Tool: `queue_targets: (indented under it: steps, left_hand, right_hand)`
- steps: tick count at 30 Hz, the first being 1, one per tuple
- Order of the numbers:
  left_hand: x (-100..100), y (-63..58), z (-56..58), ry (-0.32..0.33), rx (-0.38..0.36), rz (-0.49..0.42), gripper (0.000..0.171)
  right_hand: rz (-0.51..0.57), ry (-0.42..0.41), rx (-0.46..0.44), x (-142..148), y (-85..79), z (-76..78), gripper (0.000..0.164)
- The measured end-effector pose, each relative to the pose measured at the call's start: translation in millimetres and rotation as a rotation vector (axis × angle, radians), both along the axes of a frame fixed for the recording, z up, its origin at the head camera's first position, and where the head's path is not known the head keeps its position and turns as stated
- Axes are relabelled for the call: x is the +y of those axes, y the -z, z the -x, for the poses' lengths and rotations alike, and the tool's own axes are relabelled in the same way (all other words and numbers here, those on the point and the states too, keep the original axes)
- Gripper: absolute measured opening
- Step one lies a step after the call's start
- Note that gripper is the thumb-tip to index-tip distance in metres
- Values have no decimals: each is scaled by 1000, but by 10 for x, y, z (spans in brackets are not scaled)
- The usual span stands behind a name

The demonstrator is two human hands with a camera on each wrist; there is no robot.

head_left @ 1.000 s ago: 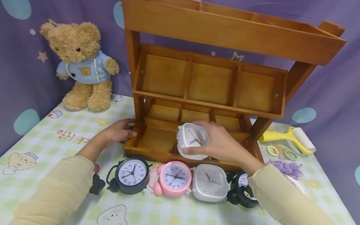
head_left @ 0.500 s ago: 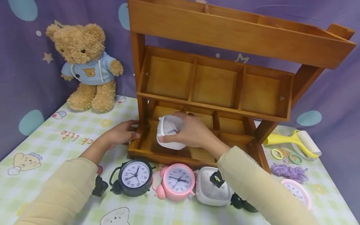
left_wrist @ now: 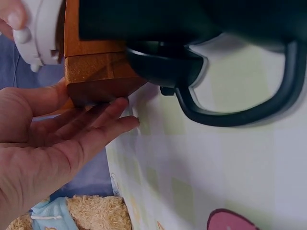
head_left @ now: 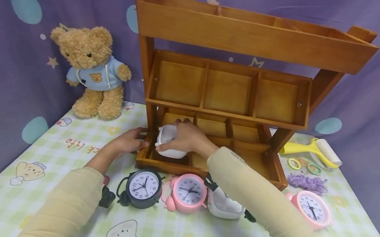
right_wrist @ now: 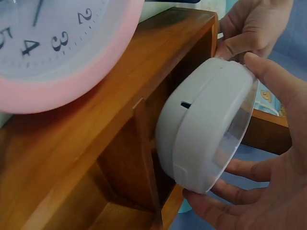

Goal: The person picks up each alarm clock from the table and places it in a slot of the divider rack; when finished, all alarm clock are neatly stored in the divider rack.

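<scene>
In the head view my right hand [head_left: 190,137] grips a white alarm clock [head_left: 172,152] by its rim, over the lower left compartment of the wooden shelf [head_left: 257,43]. The right wrist view shows this white clock [right_wrist: 206,124] tilted at the compartment's opening, with thumb and fingers spread round its edge. My left hand [head_left: 128,141] holds the shelf's lower left side. In the left wrist view the thumb [left_wrist: 50,98] lies against one face of the wooden corner [left_wrist: 103,79], with the fingers under another.
A black alarm clock [head_left: 144,188], a pink one [head_left: 189,193] and another white one [head_left: 224,206] stand before the shelf; my right sleeve partly covers the row. Another pink clock [head_left: 312,210], purple yarn [head_left: 308,183] and a yellow lint roller [head_left: 309,147] lie right. A teddy bear [head_left: 93,72] stands left.
My right hand has carried the white clock leftward and lowered it from the middle to the lower left compartment. The left hand stays at the shelf's side.
</scene>
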State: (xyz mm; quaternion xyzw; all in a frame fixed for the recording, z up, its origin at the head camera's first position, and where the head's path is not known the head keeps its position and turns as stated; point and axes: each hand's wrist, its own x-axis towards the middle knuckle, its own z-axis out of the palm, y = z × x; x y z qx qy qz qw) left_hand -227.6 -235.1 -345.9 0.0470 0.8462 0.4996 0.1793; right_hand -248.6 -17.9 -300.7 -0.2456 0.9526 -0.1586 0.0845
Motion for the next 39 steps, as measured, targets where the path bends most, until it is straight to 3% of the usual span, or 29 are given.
queue_targets:
  steps: [14, 22, 39]
  left_hand:
    - [25, -30, -6, 19, -25, 6, 61]
    - [13, -18, 7, 23, -28, -6, 62]
    - [-22, -18, -31, 23, -13, -16, 62]
  right_hand:
    - [-137, 66, -24, -172, 139, 77, 102]
    - [-207, 105, -4, -253, 150, 25, 99]
    - [-272, 92, -17, -291, 187, -4, 95]
